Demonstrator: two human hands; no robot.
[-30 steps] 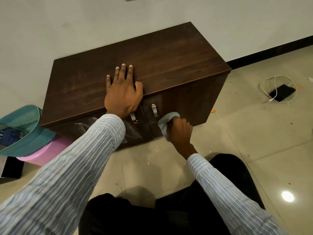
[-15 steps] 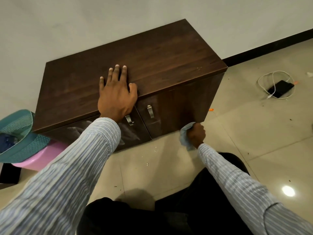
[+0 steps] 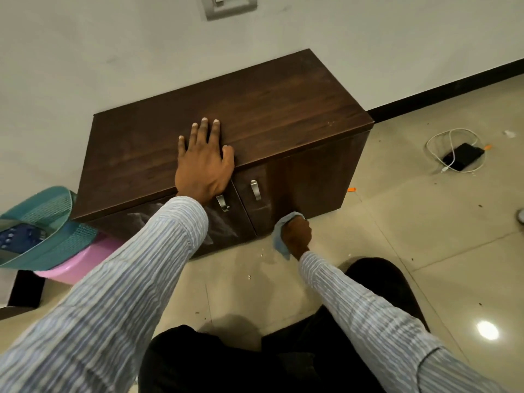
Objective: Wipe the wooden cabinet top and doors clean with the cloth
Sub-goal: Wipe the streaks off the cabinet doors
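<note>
A low dark wooden cabinet (image 3: pixel 269 114) stands against the wall, with two front doors and metal handles (image 3: pixel 255 190). My left hand (image 3: pixel 202 163) lies flat on the front edge of the top, fingers straight. My right hand (image 3: pixel 296 232) grips a bunched light blue cloth (image 3: pixel 279 236) against the bottom of the right door (image 3: pixel 306 182), close to the floor. The left door (image 3: pixel 226 222) shows pale dusty smears and is partly hidden by my left sleeve.
A teal mesh basket (image 3: pixel 42 222) sits on a pink tub (image 3: pixel 82 259) left of the cabinet. A black phone with a white cable (image 3: pixel 462 156) lies on the tiled floor at right. Small crumbs dot the floor by the doors. My dark-trousered knees fill the bottom.
My right hand with the cloth went from beside the right door's handle down and right to its lower edge, then slightly back left. My left hand stayed flat on the top.
</note>
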